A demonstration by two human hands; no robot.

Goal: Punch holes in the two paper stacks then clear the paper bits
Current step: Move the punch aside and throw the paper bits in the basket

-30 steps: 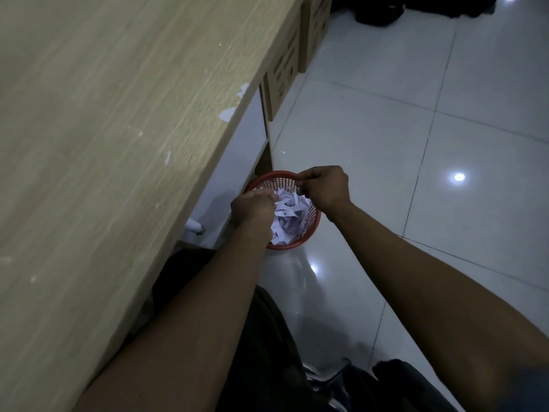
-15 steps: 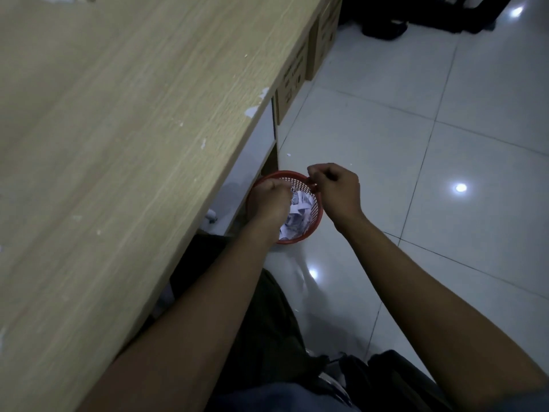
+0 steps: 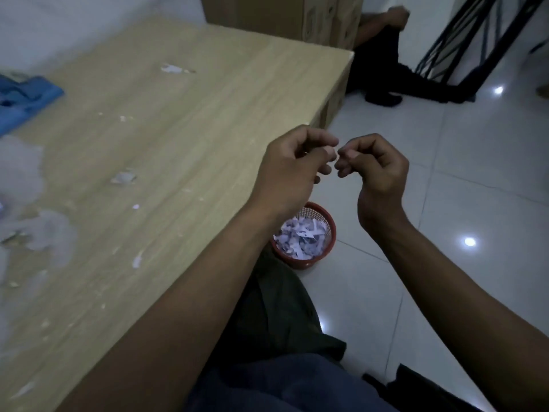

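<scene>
Paper bits (image 3: 123,177), small white torn scraps, are seen scattered over the pale wooden table (image 3: 193,129). More are heaped in the round red plastic mesh basket (image 3: 297,260) on the floor beside it. The left hand (image 3: 292,171) and right hand (image 3: 377,171) are held curled above the basket; whether anything is pinched cannot be told. Scraps could be brushed off the table edge by the left forearm and lost on the white tiles.

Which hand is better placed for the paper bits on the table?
Probably the left hand: it hovers over the light wooden table's edge, nearer the white paper bits; right hand is over the floor.
</scene>
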